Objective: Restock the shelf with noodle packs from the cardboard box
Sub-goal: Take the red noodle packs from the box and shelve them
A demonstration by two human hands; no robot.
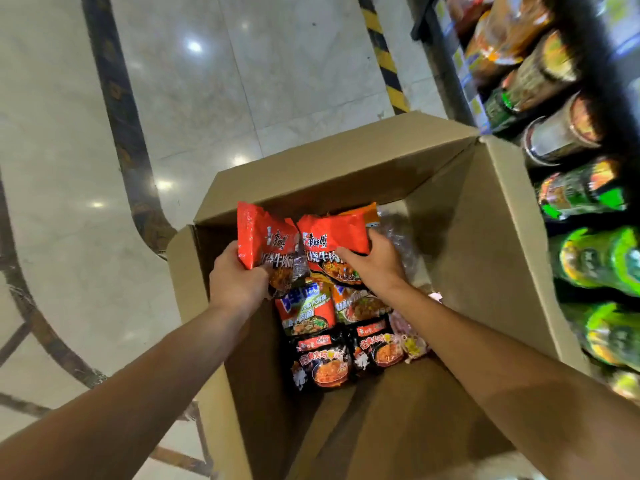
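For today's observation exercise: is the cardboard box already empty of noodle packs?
No. The cardboard box holds several noodle packs, and each hand grips a red pack: left hand, right hand.

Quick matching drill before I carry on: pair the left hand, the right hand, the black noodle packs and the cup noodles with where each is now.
Things:
1. left hand
2. right hand
3. black noodle packs
4. cup noodles

Places:
A. on the shelf to the right
B. gripping the left red pack
C. lying in the cardboard box, nearest the camera
D. on the right red pack

Pairs: 1-B, 2-D, 3-C, 4-A
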